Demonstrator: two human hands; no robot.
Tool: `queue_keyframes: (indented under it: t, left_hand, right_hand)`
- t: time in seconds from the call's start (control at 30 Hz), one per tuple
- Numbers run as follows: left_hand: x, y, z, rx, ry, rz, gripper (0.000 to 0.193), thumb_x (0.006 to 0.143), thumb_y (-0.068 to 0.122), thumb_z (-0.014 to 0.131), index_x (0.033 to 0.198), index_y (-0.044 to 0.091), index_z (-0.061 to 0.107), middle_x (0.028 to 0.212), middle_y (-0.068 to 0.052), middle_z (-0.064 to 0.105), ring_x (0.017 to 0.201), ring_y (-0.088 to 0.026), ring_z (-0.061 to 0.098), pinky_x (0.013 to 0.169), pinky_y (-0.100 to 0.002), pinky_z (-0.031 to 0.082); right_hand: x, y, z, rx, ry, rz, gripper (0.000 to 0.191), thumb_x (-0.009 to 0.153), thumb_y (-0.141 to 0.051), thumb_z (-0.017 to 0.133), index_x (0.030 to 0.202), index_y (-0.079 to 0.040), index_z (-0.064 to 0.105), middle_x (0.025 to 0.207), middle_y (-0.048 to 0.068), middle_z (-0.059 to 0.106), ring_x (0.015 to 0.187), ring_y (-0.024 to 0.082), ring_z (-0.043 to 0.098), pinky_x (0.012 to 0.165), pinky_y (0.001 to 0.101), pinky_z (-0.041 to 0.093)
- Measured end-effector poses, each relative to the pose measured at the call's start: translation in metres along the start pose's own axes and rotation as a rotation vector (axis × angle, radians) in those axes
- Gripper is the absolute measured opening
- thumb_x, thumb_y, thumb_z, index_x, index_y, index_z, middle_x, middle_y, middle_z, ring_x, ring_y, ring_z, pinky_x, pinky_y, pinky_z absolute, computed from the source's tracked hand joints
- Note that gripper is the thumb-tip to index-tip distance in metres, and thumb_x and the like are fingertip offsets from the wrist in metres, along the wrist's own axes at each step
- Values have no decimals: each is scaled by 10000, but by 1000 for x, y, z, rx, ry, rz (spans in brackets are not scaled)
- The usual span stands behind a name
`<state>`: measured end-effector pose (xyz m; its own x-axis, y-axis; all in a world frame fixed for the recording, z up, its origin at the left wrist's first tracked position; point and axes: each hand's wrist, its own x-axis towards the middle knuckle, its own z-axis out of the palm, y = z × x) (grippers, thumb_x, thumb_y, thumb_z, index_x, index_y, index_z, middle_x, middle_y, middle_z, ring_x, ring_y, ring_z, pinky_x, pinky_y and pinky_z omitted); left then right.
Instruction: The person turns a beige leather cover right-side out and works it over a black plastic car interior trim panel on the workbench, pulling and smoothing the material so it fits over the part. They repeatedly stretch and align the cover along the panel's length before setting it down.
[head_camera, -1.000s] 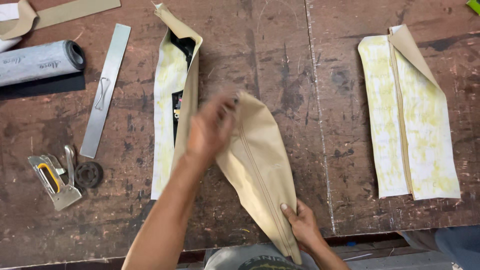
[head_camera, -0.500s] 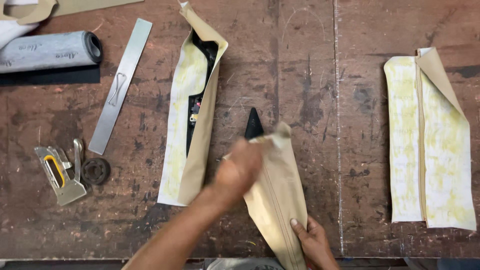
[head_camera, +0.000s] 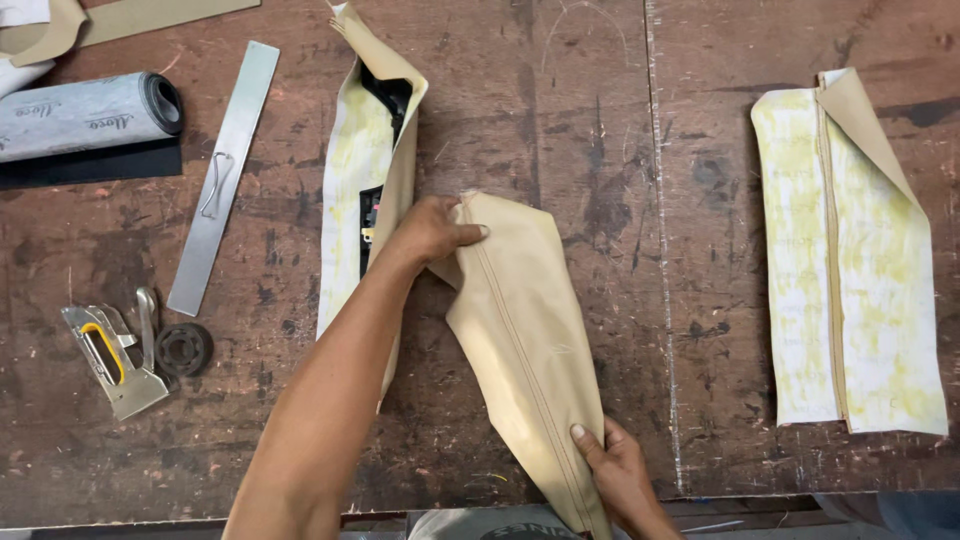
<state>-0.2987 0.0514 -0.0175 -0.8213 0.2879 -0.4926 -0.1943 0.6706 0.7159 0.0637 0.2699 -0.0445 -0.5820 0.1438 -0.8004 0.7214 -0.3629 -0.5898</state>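
Left hand pinches the far end of the tan sewn piece, fingers closed over its top edge. Right hand clamps the near end, at the wooden table's front edge, thumb on top. The tan sewn piece lies diagonally at the table's middle, seam up, flat. Compared with half a second ago, the dark tip that stuck out at its far end is gone from view and the left hand has shifted to the very end; the piece looks smoothed and covered now, so judged as a turning or flattening step about done. Just left of it lies a yellow-stained panel with a black zipper part. Far right of it, a second stained panel. Far left: metal ruler, staple gun, grey roll.
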Motion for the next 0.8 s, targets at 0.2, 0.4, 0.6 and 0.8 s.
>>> queue_keyframes:
  t: [0.2,0.4,0.6,0.8]
  left_hand:
    - [-64,46,-6,98,213,216,498,908,265,753,1349,63,637,1156,-212,725,1059,-331,713,900,-415,548]
    - [-108,82,-30,203,113,175,368,960,287,695,1255,67,674,1074,-205,757,1008,-350,737,881,-443,552]
    - [-57,48,-17,245,183,184,471,897,302,738,1301,74,654,1139,-228,713,1046,-390,684,875,-472,520]
    - [-47,12,-8,-86,44,16,477,839,235,783,1259,49,653,1075,-169,757,984,-284,743,873,-402,564]
  right_hand:
    - [-1,0,9,3,149,40,327,963,-127,614,1256,10,668,1025,151,784,838,182,723,720,355,590]
    - [3,6,6,100,110,-12,334,948,-120,623,1252,13,652,1053,147,776,860,186,723,742,344,600]
    - [9,7,-5,4,88,-16,336,946,-129,654,1237,39,673,1017,156,784,820,177,728,712,346,597]
    - [9,11,-8,1,64,-8,350,942,-130,643,1252,30,665,997,173,771,792,219,713,692,392,590]
